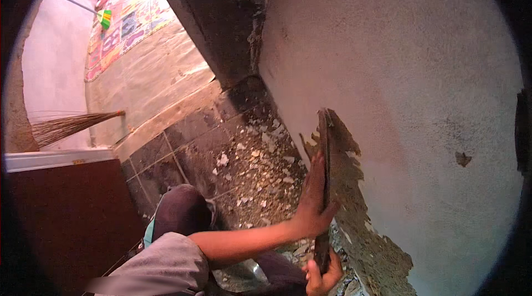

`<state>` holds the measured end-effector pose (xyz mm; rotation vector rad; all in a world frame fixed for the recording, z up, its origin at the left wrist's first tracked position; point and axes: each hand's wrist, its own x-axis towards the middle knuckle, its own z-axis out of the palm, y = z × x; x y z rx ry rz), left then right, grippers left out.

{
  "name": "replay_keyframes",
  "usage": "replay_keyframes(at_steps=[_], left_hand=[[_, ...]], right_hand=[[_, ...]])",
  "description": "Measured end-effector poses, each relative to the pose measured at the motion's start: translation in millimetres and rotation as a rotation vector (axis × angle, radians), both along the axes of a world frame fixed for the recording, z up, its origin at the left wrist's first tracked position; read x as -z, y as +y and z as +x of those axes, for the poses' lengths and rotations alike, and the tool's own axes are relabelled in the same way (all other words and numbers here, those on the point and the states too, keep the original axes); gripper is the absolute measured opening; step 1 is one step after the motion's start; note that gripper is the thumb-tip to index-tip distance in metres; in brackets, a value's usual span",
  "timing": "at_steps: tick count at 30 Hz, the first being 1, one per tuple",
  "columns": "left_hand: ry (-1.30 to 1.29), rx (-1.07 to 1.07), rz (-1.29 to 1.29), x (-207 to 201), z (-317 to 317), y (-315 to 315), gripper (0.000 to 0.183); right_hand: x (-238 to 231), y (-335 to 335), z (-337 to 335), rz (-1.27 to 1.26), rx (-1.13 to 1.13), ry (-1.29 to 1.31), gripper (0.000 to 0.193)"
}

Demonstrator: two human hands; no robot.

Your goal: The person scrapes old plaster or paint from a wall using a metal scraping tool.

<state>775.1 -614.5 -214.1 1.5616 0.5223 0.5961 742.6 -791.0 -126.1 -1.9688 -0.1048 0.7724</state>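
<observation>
- A left hand (311, 215) presses against a dark bar (325, 141), fingers straight and close together, thumb spread.
- The right hand (327, 275) grips the bar's lower end, fingers curled round it.
- The bar lies alongside a bare patch (363, 229) of pale wall (421, 74); whether it touches cannot be told.
- The flat left palm could slip, letting the bar skid and scrape knuckles.
- Should the bar catch the patch's ragged edge, the wall could flake onto the rubble (260, 168).
</observation>
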Motion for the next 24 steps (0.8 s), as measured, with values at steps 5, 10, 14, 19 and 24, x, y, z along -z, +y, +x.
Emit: replay_keyframes(at_steps=[5, 10, 14, 19, 24], left_hand=[[-0.023, 0.004, 0.106, 13, -8, -9, 0.097], [-0.174, -0.022, 0.139, 37, -11, -8, 0.101], [-0.165, 0.050, 0.053, 28, -17, -36, 0.106], [-0.155, -0.025, 0.133, 27, 3, -15, 0.110], [-0.103, -0.010, 0.177, 35, -7, -18, 0.114]], right_hand=[[14, 2, -24, 0.119, 0.120, -0.067, 0.027], [36, 6, -46, 0.060, 0.150, -0.240, 0.020], [17, -8, -54, 0.054, 0.201, -0.254, 0.022], [22, -14, -41, 0.036, 0.213, -0.229, 0.027], [35, -12, -60, -0.086, 0.070, -0.380, 0.049]])
